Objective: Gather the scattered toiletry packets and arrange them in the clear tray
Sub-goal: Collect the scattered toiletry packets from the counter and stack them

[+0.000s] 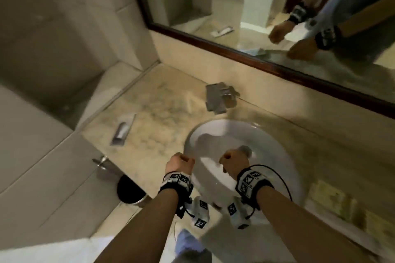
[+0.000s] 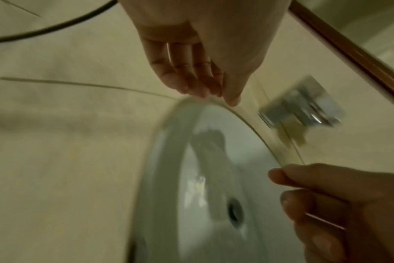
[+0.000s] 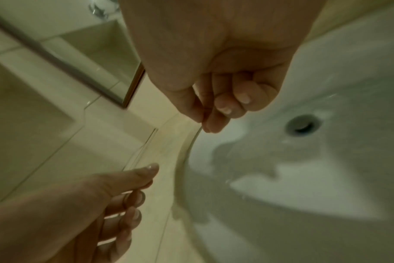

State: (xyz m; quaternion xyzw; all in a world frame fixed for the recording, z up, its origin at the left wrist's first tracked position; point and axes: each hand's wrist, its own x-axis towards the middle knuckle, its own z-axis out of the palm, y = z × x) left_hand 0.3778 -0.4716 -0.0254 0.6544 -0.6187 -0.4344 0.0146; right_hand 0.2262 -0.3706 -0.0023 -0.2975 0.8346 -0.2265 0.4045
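While the left hand (image 1: 179, 161) and right hand (image 1: 234, 161) are hovering over the white sink (image 1: 224, 132), each is pinching an edge of the clear tray (image 2: 281, 138) between thumb and curled fingers. The tray is hanging between them above the basin. One toiletry packet (image 1: 123, 129) is lying on the marble counter (image 1: 162, 113) at ten o'clock from the hands. The faucet (image 1: 221, 100) is sitting at twelve o'clock.

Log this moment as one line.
phase: holding clear tray | left hand: pinches tray edge | right hand: pinches tray edge | tray: over sink, no packets seen inside | packet: on counter, untouched
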